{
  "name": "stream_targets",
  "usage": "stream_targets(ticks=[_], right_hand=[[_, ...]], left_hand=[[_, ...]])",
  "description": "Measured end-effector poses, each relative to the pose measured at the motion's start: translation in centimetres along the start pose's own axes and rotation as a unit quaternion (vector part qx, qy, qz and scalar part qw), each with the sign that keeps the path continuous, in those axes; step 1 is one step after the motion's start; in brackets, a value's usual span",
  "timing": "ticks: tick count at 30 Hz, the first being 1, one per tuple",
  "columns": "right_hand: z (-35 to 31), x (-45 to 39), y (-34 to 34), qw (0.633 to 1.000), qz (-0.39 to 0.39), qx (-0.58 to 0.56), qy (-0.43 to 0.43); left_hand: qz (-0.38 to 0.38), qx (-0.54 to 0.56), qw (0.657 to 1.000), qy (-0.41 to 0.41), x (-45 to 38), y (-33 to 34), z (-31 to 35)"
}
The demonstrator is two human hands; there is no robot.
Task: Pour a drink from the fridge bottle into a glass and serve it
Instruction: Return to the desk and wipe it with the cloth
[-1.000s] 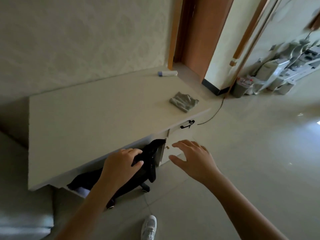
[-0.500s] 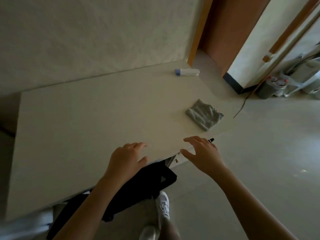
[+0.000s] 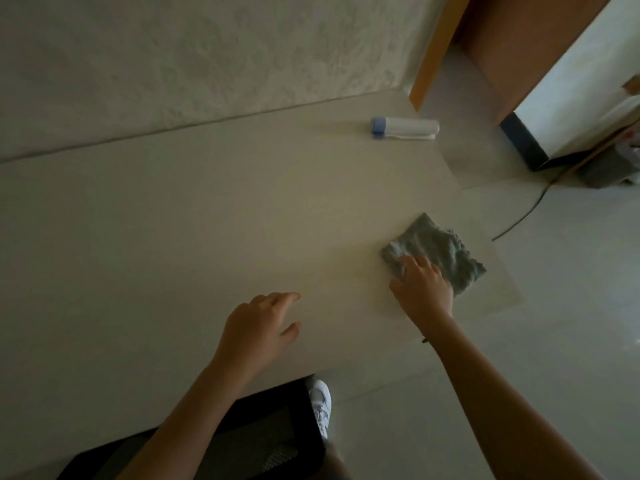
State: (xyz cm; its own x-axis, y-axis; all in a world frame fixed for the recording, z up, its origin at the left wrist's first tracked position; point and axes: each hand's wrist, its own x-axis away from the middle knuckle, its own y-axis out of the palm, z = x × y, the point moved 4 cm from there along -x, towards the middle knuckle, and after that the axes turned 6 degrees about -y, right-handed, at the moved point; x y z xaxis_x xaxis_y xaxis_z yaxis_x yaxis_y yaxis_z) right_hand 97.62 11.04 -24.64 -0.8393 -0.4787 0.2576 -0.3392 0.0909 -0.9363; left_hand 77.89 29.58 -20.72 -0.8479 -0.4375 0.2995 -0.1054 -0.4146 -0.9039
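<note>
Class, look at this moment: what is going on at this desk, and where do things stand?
A person stands at a pale desk. The right hand rests on a crumpled grey cloth near the desk's right edge; whether the fingers grip it cannot be told. The left hand hovers open over the bare desktop. A white tube-shaped container with a blue cap lies on its side at the back. No glass or fridge bottle is in view, so pouring has not begun.

no writing, label, brand or number can be read; the white plastic tube with a blue cap (image 3: 404, 127) near the worktop's far edge shows no legible print.
</note>
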Motion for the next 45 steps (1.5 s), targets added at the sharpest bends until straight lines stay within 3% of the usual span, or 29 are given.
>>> stream_targets(ticks=[6,10,12,14,17,19,23,28,33,37,41,45], right_hand=[[1.0,-2.4,0.9,1.0,0.016,0.01,0.009],[0.2,-3.3,-0.2,0.995,0.021,-0.1,0.008],[-2.0,-2.4,-0.2,0.983,0.01,-0.182,-0.035],[-5.2,-0.8,0.6,0.967,-0.028,-0.215,-0.137],[-7.7,0.7,2.1,0.956,0.015,-0.125,-0.263],[-7.1,0.1,3.3,0.972,0.018,-0.063,-0.225],[-6.1,-0.4,7.4,0.982,-0.079,0.042,-0.168],[-8.2,0.1,9.7,0.978,-0.059,0.094,-0.179],[-17.3,4.1,12.8,0.936,-0.051,0.136,-0.322],[-26.2,8.9,16.4,0.892,-0.055,0.145,-0.425],[-31.8,11.4,18.6,0.885,-0.056,0.148,-0.437],[-31.7,10.7,19.0,0.875,-0.054,0.147,-0.458]], left_hand=[[-0.016,0.002,1.0,-0.02,-1.6,0.7,0.2],[-0.005,0.001,0.999,-0.04,-1.6,0.3,-0.8],[0.009,0.003,0.998,-0.056,-1.0,0.0,-2.1],[0.042,0.016,0.997,-0.069,-0.1,-0.2,-3.7],[0.109,0.028,0.988,-0.103,1.3,0.0,-7.4],[0.109,0.009,0.982,-0.155,2.2,0.6,-10.6],[0.101,-0.013,0.97,-0.223,2.8,2.4,-17.0],[0.06,-0.039,0.979,-0.189,1.8,4.5,-20.4],[0.09,-0.007,0.982,-0.163,1.7,5.4,-21.4],[0.109,0.031,0.989,-0.095,2.0,5.2,-22.7],[0.158,0.059,0.977,-0.134,4.0,4.8,-26.7],[0.167,0.032,0.975,-0.144,4.6,4.9,-27.3]])
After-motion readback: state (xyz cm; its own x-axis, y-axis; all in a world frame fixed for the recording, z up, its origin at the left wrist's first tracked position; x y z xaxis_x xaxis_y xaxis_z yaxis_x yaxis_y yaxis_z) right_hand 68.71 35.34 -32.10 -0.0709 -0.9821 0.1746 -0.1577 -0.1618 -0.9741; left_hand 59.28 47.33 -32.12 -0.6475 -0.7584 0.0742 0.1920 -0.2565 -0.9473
